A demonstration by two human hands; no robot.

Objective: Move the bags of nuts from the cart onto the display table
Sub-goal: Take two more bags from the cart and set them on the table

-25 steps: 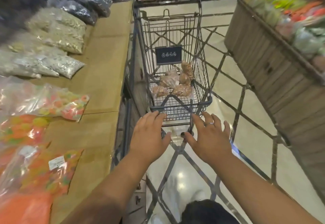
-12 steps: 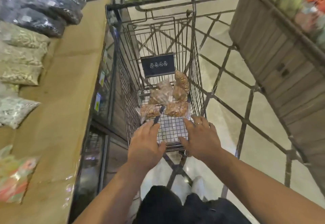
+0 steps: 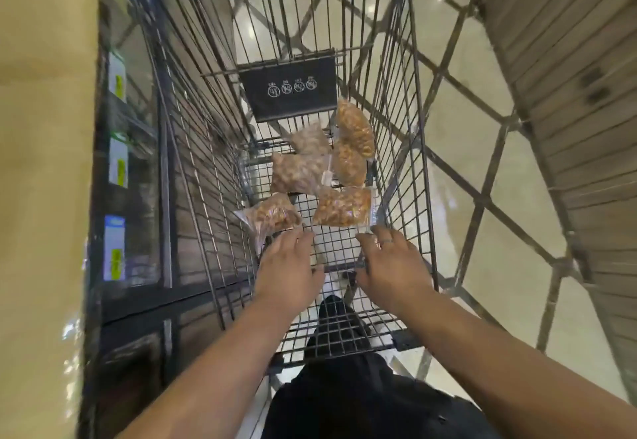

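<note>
Several clear bags of brown nuts lie on the wire floor of a metal shopping cart (image 3: 193, 149). The nearest ones are a bag at the left (image 3: 272, 216) and a bag at the right (image 3: 344, 206); others (image 3: 300, 171) lean behind them. My left hand (image 3: 287, 266) reaches into the cart with straight fingers, its fingertips just at the left bag's near edge. Just below the right bag's near corner is my right hand (image 3: 391, 266), ringed, with its fingers extended. Neither hand holds anything. The display table's tan top (image 3: 44, 163) runs along the left.
A black sign panel (image 3: 289, 89) hangs on the cart's far end. Below the table edge, a dark shelf front carries price labels (image 3: 115, 247). A slatted wooden display wall (image 3: 568, 94) stands at the right across a tiled floor aisle.
I have leaned over the cart and both hands have gone from its near rim down inside toward the nearest nut bags. The view has tilted down, so the table's bags are out of sight.
</note>
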